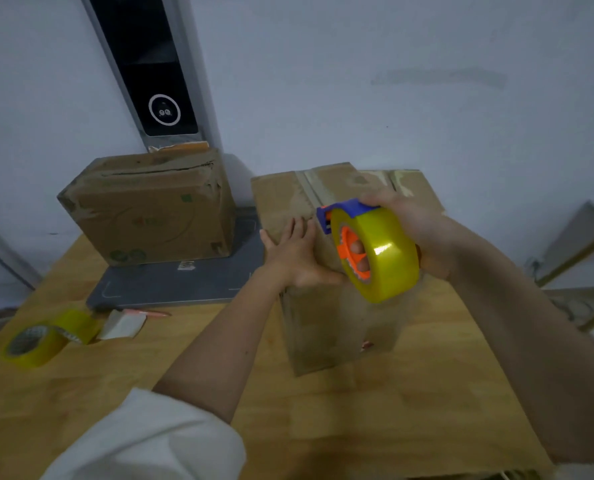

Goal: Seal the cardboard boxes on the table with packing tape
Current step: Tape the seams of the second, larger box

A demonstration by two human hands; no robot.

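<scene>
Boxes sit on the wooden table point(409, 410): the near box point(326, 327) is under the hands, a second box point(150, 209) stands well apart on a grey mat point(170, 282). The left hand point(297, 254) lies flat, fingers straight, on its top, while the right hand point(416, 230) grips the yellow tape roll point(378, 252) in its blue dispenser just above. Cardboard looks light and stiff yet crushable, so pressing near the seam should steady it.

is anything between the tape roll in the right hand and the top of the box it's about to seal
Nothing separate blocks it. The right hand grips the tape roll just above the box. Only the left hand lies flat on the box top beside the roll, pressing the flaps down.
</scene>
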